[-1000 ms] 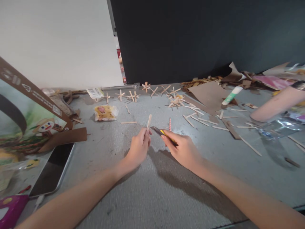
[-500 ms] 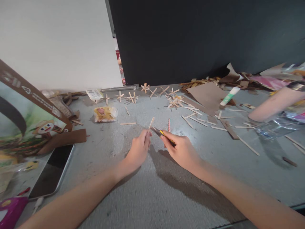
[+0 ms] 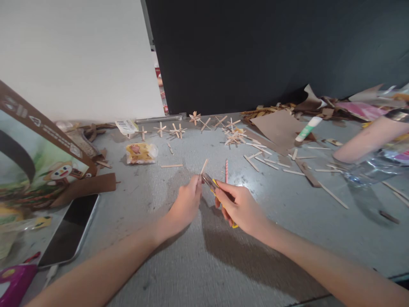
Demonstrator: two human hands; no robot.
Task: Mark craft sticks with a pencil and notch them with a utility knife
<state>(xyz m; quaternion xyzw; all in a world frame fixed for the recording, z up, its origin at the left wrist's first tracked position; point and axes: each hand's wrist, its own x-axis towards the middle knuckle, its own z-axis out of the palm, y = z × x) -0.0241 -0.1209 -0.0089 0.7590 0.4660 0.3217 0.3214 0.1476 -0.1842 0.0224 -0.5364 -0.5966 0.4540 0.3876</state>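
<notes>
My left hand (image 3: 187, 198) pinches a wooden craft stick (image 3: 204, 165) whose upper end points up and away from me. In my closed right hand (image 3: 238, 207) is a yellow-and-black utility knife (image 3: 210, 183). Its front end meets the stick close to my left fingertips; whether the blade bites into the wood is too small to tell. Just beyond the right hand a pink striped straw-like stick (image 3: 226, 170) lies on the grey table (image 3: 166, 273). Another flat craft stick (image 3: 171, 165) lies beyond the left hand.
Star-shaped stick pieces (image 3: 177, 130) line the back, near a yellow packet (image 3: 141, 153). Loose sticks and a glue stick (image 3: 308, 129) lie at right, beside a pink bottle (image 3: 367, 138). On the left are a phone (image 3: 70, 230), a printed carton (image 3: 47, 149) and a purple tool (image 3: 15, 281).
My right hand has turned and dropped slightly, so the knife now stands steeper against the stick and its yellow lower end shows. The left hand has hardly moved.
</notes>
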